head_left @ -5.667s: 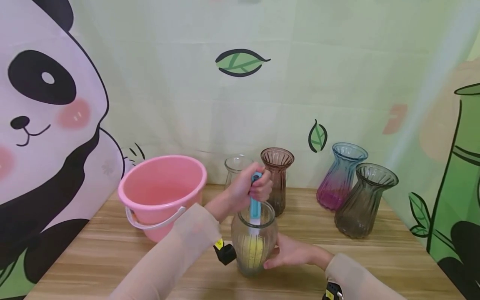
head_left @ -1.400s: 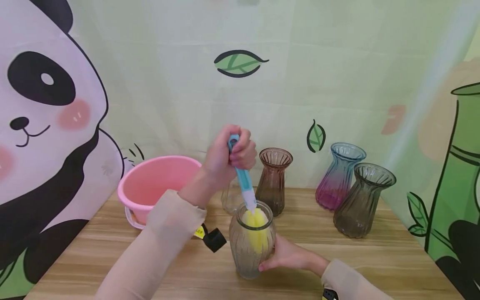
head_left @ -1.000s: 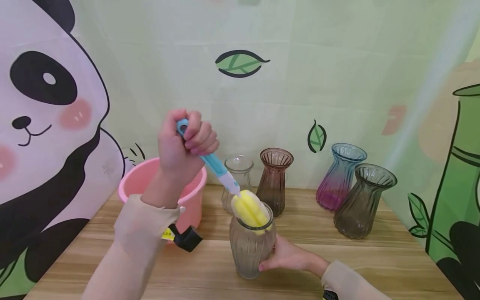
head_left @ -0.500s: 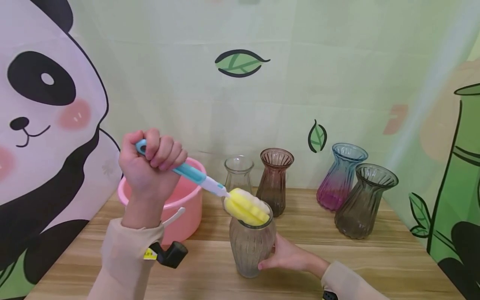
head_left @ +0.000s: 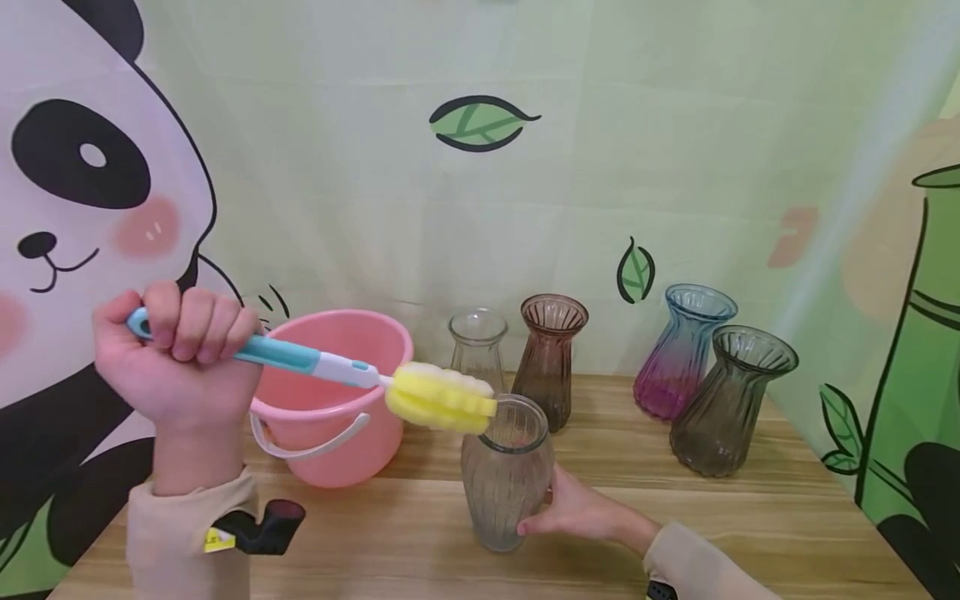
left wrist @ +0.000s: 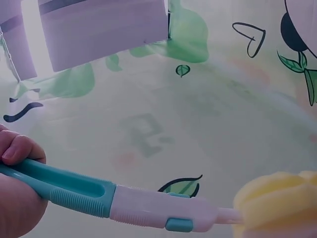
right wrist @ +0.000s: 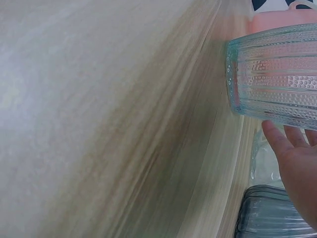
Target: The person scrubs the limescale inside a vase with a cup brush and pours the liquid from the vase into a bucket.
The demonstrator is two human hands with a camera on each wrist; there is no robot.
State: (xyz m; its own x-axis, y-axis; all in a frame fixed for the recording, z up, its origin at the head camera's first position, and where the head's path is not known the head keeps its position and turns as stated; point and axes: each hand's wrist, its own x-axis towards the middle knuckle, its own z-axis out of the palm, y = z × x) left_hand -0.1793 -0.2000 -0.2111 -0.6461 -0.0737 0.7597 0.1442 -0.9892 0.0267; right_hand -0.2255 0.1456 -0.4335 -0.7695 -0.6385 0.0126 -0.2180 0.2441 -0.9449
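**Out of Sight**

We lose most fingers of the right hand [head_left: 573,503] behind the front vase [head_left: 506,492]. The sponge brush [head_left: 337,369] partly covers the clear rear vase [head_left: 478,343]; the left wrist view crops its tip. We cannot read the yellow tag [head_left: 218,541].

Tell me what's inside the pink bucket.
Inside the pink bucket, pink inner wall shows; the brush in the left hand covers part, and the bottom can't be made out.

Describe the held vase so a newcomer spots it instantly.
Start at the big, round, pink plastic bucket. Right of it and nearer the viewer is a clear, ribbed glass vase, gripped low by the right hand. It bulges below its rim, whereas the brown glass vase behind it pinches in below a flared mouth.
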